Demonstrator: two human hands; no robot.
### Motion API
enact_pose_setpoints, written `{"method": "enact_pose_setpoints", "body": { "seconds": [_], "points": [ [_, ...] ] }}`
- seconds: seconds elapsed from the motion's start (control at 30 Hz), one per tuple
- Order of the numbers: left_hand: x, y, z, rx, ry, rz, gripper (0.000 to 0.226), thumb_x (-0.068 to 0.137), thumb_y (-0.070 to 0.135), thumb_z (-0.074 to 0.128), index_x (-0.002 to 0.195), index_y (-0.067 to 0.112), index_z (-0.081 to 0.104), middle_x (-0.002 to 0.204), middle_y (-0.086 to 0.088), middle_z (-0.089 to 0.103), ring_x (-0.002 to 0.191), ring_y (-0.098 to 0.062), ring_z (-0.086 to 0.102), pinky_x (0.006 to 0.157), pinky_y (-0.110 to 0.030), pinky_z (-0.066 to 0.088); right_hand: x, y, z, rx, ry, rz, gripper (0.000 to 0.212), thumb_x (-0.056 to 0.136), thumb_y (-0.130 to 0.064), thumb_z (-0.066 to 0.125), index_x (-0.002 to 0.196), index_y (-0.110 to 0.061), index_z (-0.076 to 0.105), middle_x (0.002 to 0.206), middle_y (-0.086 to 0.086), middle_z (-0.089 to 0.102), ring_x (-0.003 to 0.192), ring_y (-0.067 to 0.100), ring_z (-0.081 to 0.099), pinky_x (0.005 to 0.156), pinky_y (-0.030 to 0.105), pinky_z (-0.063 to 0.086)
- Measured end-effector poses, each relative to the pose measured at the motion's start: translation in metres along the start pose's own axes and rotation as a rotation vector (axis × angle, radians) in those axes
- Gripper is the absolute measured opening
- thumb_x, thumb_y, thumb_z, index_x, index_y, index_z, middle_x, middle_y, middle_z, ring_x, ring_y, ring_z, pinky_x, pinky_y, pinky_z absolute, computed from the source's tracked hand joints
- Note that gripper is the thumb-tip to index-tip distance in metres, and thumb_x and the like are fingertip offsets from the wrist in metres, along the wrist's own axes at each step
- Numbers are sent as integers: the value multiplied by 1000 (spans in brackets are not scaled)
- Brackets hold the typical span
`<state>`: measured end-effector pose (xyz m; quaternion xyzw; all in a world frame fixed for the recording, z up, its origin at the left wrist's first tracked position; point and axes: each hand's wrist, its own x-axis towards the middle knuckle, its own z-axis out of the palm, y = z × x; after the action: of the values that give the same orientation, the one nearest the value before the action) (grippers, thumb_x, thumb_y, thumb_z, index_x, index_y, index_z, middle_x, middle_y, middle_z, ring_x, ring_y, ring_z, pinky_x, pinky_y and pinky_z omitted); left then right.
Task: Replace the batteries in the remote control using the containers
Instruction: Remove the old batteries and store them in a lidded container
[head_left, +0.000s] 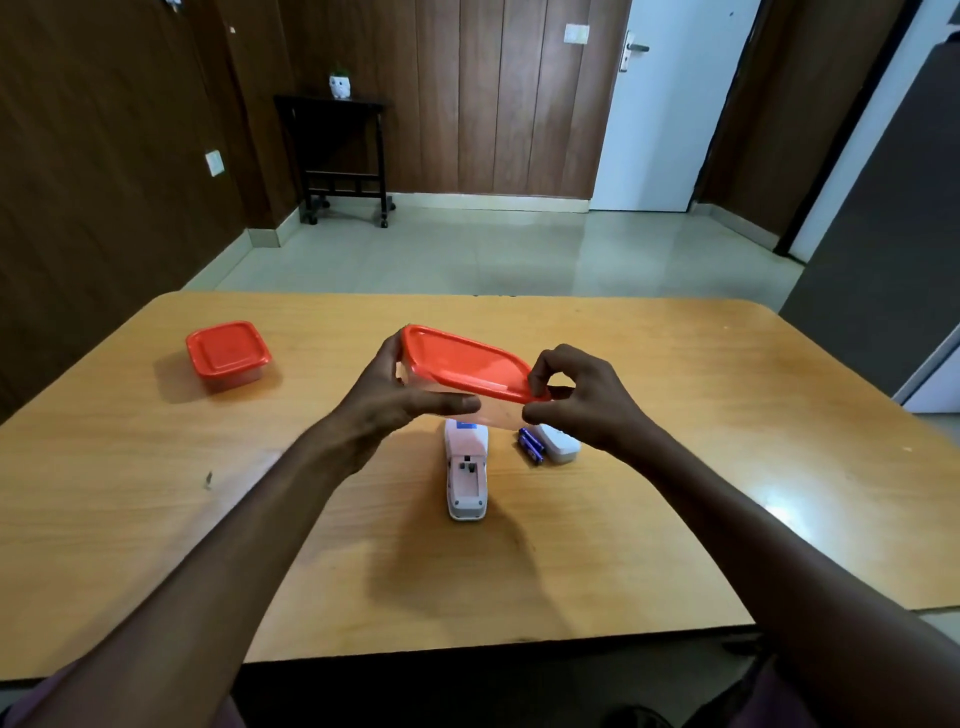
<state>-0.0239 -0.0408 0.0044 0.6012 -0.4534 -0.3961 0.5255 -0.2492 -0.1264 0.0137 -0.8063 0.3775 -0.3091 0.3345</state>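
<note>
Left hand (387, 400) cups the clear plastic tub with the orange lid (462, 364), lifted above the table; right hand (576, 397) pinches the lid's near-right corner. Below lie the white remote control (466, 470), compartment open, and blue batteries (531, 446). If the lid pops suddenly, the tilted tub could spill.

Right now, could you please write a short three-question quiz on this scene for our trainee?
1. True or false: the remote control has its battery compartment open.
2. Which hand pinches the lid corner of the held container: A) left hand B) right hand?
3. Where do the loose batteries lie?

Key: 1 true; 2 B; 3 on the table, beside the white battery cover, right of the remote control.
</note>
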Motion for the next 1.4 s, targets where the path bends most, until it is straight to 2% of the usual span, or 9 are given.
{"method": "enact_pose_setpoints", "body": {
  "seconds": [0.17, 0.33, 0.4, 0.53, 0.63, 0.8, 0.97, 1.17, 1.4],
  "points": [
    [-2, -4, 15, 201, 199, 34, 124, 34, 46, 100, 140, 21, 42, 138, 1, 41, 127, -23, 50, 100, -42, 54, -2, -5, 7, -179, 18, -193, 30, 79, 2, 68, 104, -14, 72, 106, 1, 66, 111, 23, 57, 94, 38, 47],
    [-1, -10, 30, 332, 319, 95, 123, 44, 49, 98, 144, 13, 35, 130, 0, 34, 121, -18, 47, 95, -31, 48, -13, -25, 31, -220, 52, -421, 41, 92, -40, 66, 124, -15, 69, 123, 2, 70, 117, 17, 62, 94, 32, 52],
    [-2, -9, 37, 350, 327, 87, 113, 50, 43, 96, 141, 9, 38, 127, -2, 34, 117, -20, 50, 88, -30, 49, -15, -28, 40, -301, 144, -492, 38, 94, -36, 67, 122, -10, 72, 120, 6, 73, 113, 23, 65, 89, 37, 55],
    [-4, -7, 44, 337, 292, 97, 84, 50, 51, 67, 105, -13, 57, 94, -19, 49, 110, -54, 56, 68, -41, 55, -13, -31, 43, -365, 244, -630, 22, 96, -16, 66, 109, 0, 75, 104, 13, 77, 95, 34, 70, 78, 44, 56],
    [-4, -11, 44, 305, 273, 83, 85, 51, 55, 62, 108, -8, 60, 100, -26, 66, 106, -46, 63, 59, -28, 44, -12, -32, 42, -414, 259, -712, 18, 95, -11, 68, 104, 3, 74, 98, 15, 77, 88, 36, 72, 73, 43, 58],
    [-7, -11, 40, 227, 217, -1, 99, 46, 59, 71, 129, 7, 53, 114, -11, 69, 106, -30, 67, 77, -37, 58, -15, -31, 47, -384, 306, -722, 15, 95, -11, 68, 100, 0, 76, 89, 12, 78, 78, 32, 73, 64, 37, 56],
    [-12, -7, 44, 178, 341, 23, 95, 44, 53, 80, 126, 23, 42, 118, 4, 59, 106, -16, 57, 69, -23, 47, -13, -34, 50, -260, 362, -655, 14, 96, -12, 67, 101, -2, 76, 84, 8, 77, 73, 25, 71, 61, 34, 54],
    [-9, -9, 41, 164, 354, 64, 87, 50, 43, 86, 123, 26, 42, 117, 5, 59, 108, -16, 56, 74, -25, 47, -13, -32, 55, -209, 424, -654, 14, 96, -12, 67, 100, -3, 76, 83, 7, 76, 71, 20, 70, 65, 19, 45],
    [-14, -14, 39, 204, 319, 116, 109, 35, 57, 87, 128, 25, 39, 117, 5, 55, 107, -15, 55, 71, -23, 50, -6, -38, 40, -132, 433, -564, 20, 100, -15, 59, 105, -3, 74, 81, 6, 75, 63, 16, 66, 54, 35, 52]
  ]
}}
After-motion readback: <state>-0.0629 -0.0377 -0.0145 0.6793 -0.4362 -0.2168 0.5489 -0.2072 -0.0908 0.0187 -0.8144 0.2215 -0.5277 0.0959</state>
